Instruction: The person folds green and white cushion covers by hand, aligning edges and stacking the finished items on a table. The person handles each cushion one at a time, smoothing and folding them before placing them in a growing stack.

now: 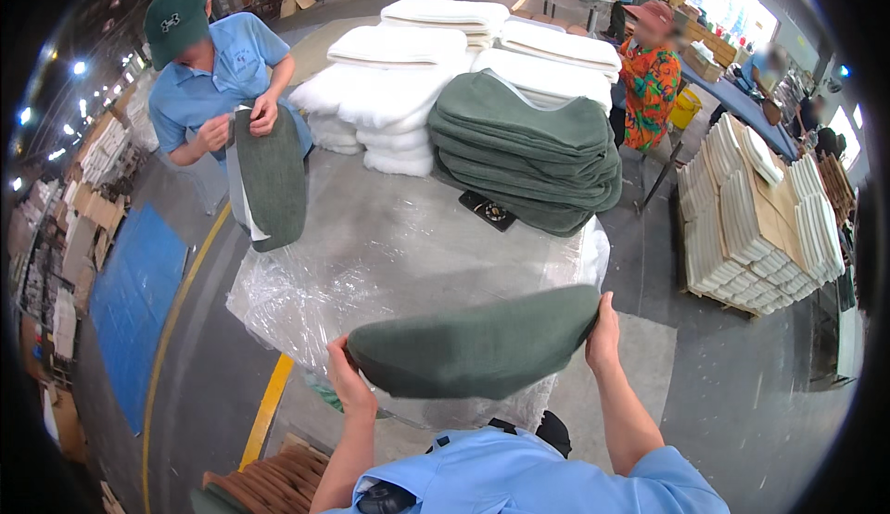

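Note:
Between my two hands a dark green fabric cushion (477, 345), long and curved, is held up at the near side of a plastic-wrapped table (371, 245). My left hand (350, 382) grips its left end, and my right hand (604, 336) closes on the right end. The fingers are partly hidden behind the fabric. Farther back on the table, a stack of similar green cushions (524, 157) leans a little unevenly. A dark phone (487, 209) lies at the stack's near edge. Folded white padding pieces (399, 69) are piled behind and left of it.
Across the table at left, a person in a blue shirt (227, 60) handles another green piece (273, 176). A person in a bright patterned shirt (649, 78) stands at far right. A loaded pallet (751, 227) stands at right; brown stacked pieces (269, 477) sit low at left.

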`<state>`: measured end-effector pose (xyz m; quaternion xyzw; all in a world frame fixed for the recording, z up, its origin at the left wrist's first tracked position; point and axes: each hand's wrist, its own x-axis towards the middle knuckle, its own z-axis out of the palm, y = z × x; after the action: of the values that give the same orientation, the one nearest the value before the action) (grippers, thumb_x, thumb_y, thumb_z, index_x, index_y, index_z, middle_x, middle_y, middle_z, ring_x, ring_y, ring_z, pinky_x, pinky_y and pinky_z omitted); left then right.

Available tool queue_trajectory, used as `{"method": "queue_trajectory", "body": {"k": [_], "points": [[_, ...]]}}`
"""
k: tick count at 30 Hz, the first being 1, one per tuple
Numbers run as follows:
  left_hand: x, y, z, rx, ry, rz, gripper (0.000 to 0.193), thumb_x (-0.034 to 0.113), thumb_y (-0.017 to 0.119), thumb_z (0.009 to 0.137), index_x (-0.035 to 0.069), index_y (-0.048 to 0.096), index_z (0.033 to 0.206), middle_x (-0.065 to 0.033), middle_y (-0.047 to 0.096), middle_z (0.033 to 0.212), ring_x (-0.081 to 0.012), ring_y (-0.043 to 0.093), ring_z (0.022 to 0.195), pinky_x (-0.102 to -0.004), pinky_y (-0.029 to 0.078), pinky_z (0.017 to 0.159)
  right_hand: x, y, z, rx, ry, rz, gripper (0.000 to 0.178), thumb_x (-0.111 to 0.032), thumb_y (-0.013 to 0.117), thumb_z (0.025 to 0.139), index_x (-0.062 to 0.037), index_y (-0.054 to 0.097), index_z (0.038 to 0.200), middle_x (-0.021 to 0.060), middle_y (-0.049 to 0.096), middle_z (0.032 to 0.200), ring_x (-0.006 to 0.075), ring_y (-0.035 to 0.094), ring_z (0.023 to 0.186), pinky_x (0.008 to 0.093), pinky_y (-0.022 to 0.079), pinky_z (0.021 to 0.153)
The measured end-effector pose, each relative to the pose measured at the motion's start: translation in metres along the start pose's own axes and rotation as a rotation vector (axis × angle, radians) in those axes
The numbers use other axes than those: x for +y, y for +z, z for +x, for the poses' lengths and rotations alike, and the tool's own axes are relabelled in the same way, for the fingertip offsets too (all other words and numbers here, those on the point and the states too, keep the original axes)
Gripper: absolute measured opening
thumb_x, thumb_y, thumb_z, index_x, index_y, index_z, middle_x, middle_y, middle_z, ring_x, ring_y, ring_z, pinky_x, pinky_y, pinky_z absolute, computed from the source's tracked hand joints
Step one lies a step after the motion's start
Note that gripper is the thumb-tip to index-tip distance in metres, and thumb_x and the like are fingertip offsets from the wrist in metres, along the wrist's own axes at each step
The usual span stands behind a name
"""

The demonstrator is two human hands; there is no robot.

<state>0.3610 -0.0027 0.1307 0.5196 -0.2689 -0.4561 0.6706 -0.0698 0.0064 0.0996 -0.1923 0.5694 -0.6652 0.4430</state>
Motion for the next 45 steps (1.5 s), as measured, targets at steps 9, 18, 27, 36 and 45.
{"method": "queue_trajectory", "body": {"k": [9, 18, 27, 36, 45], "points": [[-0.036, 0.01, 0.02, 0.046, 0.007, 0.392, 0.052, 0.037, 0.06, 0.108, 0.0, 0.068, 0.072, -0.0065, 0.067, 0.077, -0.0168, 0.058, 0.079, -0.0339, 0.044, 0.079, 0.016, 0.024, 0.013, -0.093, -0.064, -0.257, 0.036, -0.031, 0.06, 0.106, -0.0004, 0.072, 0.091, 0.0053, 0.069, 0.076, 0.0128, 0.063, 0.071, 0.028, 0.047, 0.069], [-0.058, -0.006, 0.03, 0.049, -0.133, -0.017, 0.056, 0.049, 0.047, 0.11, 0.003, 0.071, 0.089, -0.0077, 0.067, 0.086, -0.0206, 0.062, 0.089, -0.0386, 0.048, 0.086, 0.019, 0.02, 0.016, -0.189, 0.061, -0.149, 0.045, -0.038, 0.055, 0.108, -0.0002, 0.075, 0.093, 0.0104, 0.073, 0.087, 0.018, 0.068, 0.086, 0.034, 0.052, 0.082], [-0.051, 0.01, 0.039, 0.09, -0.268, -0.173, 0.066, 0.069, 0.039, 0.107, 0.008, 0.064, 0.1, -0.0097, 0.068, 0.101, -0.0237, 0.062, 0.1, -0.0426, 0.048, 0.095, -0.063, 0.057, -0.046, -0.891, -0.493, -1.447, 0.063, -0.06, 0.071, 0.093, -0.0057, 0.071, 0.126, 0.0171, 0.074, 0.117, 0.0372, 0.071, 0.112, 0.0438, 0.055, 0.096], [-0.052, 0.04, 0.044, 0.087, -0.288, -0.096, 0.058, 0.059, 0.038, 0.111, 0.007, 0.064, 0.117, -0.0064, 0.066, 0.11, -0.0241, 0.062, 0.106, -0.043, 0.047, 0.101, -0.037, 0.134, -0.081, -0.902, -0.586, -1.611, 0.056, -0.035, 0.085, 0.083, -0.0053, 0.059, 0.123, 0.0163, 0.072, 0.111, 0.0396, 0.071, 0.108, 0.0489, 0.056, 0.092], [-0.079, -0.018, 0.008, 0.032, -0.538, 0.097, 0.058, 0.04, 0.059, 0.108, 0.014, 0.041, 0.156, -0.0063, 0.054, 0.147, -0.0215, 0.052, 0.126, -0.0455, 0.039, 0.109, -0.038, 0.126, -0.086, -0.864, -0.614, -1.508, 0.05, -0.037, 0.082, 0.086, -0.0098, 0.064, 0.124, 0.0155, 0.074, 0.103, 0.0389, 0.072, 0.103, 0.052, 0.056, 0.086]]}}
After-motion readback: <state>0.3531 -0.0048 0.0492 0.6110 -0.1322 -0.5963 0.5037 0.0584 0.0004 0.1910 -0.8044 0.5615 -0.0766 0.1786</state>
